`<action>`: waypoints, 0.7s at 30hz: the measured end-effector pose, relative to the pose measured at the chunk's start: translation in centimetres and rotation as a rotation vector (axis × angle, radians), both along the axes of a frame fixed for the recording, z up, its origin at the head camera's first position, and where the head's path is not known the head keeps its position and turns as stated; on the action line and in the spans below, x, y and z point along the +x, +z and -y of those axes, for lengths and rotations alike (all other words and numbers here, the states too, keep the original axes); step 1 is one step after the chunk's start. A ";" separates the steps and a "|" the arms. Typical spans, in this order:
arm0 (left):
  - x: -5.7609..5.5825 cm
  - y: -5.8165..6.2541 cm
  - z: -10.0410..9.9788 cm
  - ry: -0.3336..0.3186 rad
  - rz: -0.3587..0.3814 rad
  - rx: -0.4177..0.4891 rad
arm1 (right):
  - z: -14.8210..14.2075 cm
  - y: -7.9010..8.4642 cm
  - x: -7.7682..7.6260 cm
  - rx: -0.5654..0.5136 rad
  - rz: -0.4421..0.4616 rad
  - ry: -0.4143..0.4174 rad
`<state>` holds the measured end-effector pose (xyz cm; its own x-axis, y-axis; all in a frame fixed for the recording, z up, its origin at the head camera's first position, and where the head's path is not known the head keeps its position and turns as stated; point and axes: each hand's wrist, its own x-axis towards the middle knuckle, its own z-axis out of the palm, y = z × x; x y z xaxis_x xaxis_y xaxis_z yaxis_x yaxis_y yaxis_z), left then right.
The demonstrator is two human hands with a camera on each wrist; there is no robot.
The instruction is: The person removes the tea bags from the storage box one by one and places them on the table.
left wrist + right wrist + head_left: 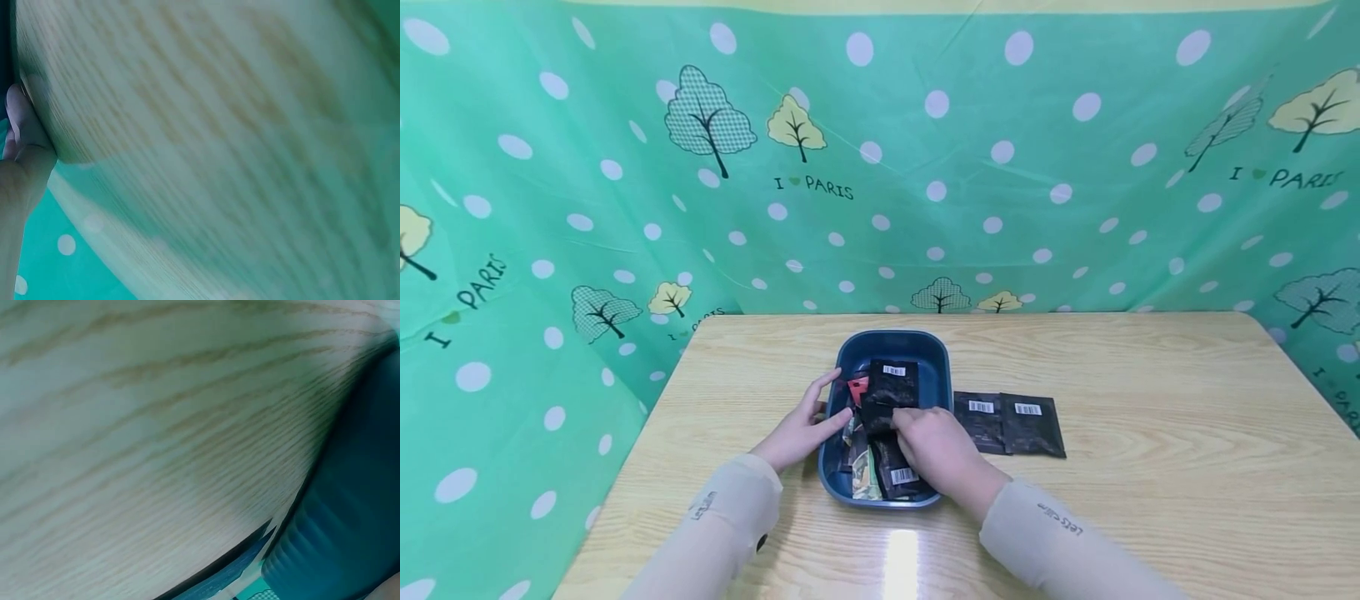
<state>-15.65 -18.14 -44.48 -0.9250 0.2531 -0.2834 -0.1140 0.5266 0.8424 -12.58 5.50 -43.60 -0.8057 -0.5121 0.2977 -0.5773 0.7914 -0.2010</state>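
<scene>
A dark blue plastic bin [934, 367] stands on the table, holding several black packets, a red one [858, 388] and some patterned ones. My left hand [801, 429] holds the bin's left wall, thumb over the rim and fingers along the outside. In the left wrist view, only part of that hand [28, 147] shows at the left edge. Reaching over the right rim, my right hand [940, 446] pinches a black packet [877, 417] inside the bin; its fingertips are partly hidden. Black packets with barcode labels lie above [893, 387] and below [895, 475] it.
Two black packets, a left one [981, 425] and a right one [1033, 427], lie side by side on the wooden table [1165, 433], right of the bin. A green dotted curtain [880, 192] hangs behind the table and along its left side.
</scene>
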 end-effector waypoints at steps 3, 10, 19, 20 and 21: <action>0.0 0.0 0.0 0.000 -0.003 0.002 | 0.0 0.0 0.0 -0.034 0.010 -0.017; 0.1 0.2 0.0 -0.003 0.007 -0.008 | -0.1 0.2 0.2 -0.099 0.046 -0.029; 0.1 0.1 -0.1 0.003 0.010 -0.005 | -0.3 0.2 0.5 -0.219 0.081 -0.068; 0.1 0.1 -0.1 0.005 0.010 -0.009 | -0.3 0.2 0.5 -0.245 0.089 -0.077; 0.0 0.1 -0.1 0.006 0.009 -0.012 | -0.3 0.2 0.5 -0.275 0.094 -0.085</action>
